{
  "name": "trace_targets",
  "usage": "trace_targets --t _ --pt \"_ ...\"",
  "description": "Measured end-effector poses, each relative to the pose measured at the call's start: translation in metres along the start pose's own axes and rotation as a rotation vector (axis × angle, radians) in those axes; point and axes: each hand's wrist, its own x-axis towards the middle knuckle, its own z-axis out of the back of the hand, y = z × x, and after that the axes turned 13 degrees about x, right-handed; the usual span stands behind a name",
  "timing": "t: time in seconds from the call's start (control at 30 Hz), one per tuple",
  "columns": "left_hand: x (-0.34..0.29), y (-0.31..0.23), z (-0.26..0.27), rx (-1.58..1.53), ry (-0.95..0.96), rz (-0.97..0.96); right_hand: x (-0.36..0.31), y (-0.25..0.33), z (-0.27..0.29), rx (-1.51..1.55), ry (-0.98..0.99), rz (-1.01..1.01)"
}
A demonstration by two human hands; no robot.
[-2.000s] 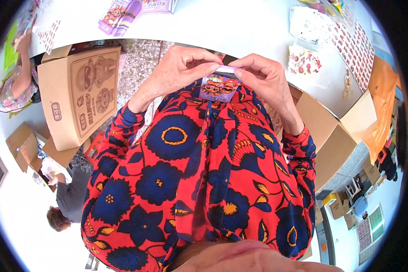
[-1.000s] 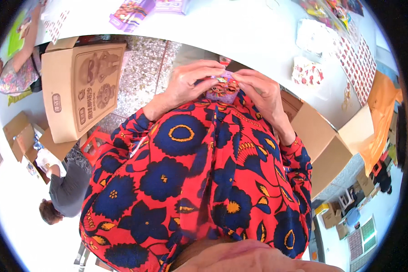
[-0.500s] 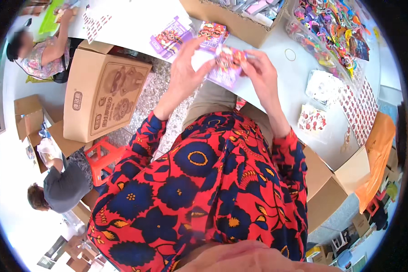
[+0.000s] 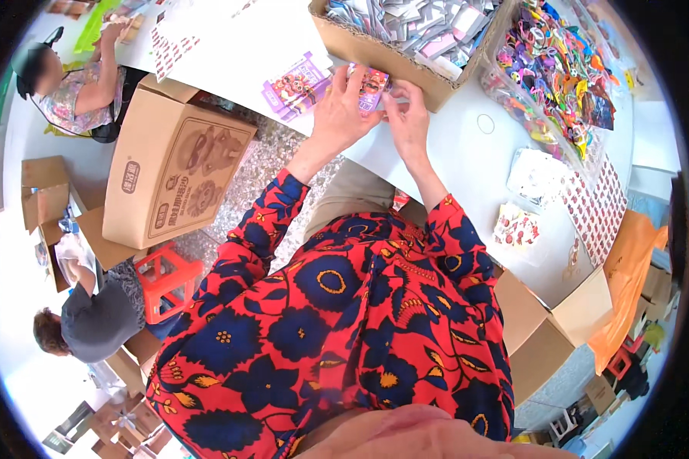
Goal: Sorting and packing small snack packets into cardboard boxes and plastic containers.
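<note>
A small purple printed box is at the table's near edge, just in front of a large cardboard box. My left hand lies over its left side, fingers bent against it and thumb toward its lower edge. At its right edge, my right hand grips with thumb and fingertips pressed together. My fingers cover part of the small box, and I cannot tell whether another lies beneath it. Several flat purple cartons lie close to my left hand.
The cardboard box holds many small flat packets. A clear bag of colourful trinkets, a rubber band, two small bags and sticker sheets lie to the right. A large carton stands left. Two people sit farther left.
Both hands have moved away from my body, toward the cardboard box. The purple carton they held over the table edge is now farther in, where another purple one lay.
</note>
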Motion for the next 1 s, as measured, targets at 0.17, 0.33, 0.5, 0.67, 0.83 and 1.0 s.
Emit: trace_targets --t 0.17,0.33,0.5,0.67,0.83,1.0 --pt "0.01 0.01 -0.01 0.084 -0.191 -0.137 -0.017 -0.012 0.006 0.132 0.089 -0.191" --pt "0.014 0.021 -0.008 0.084 -0.175 -0.176 -0.016 -0.005 -0.01 0.221 0.135 -0.366" --pt "0.012 0.02 0.0 0.013 -0.115 -0.195 -0.019 -0.005 -0.003 0.306 0.134 -0.369" --pt "0.019 0.033 0.028 0.045 -0.251 -0.177 -0.035 0.007 0.021 0.202 0.156 -0.367" --pt "0.031 0.111 0.044 0.338 -0.196 -0.123 -0.054 0.005 0.05 0.152 0.186 -0.352" --pt "0.04 0.121 0.044 0.324 0.016 -0.128 -0.068 0.0 0.065 0.2 0.171 -0.375"
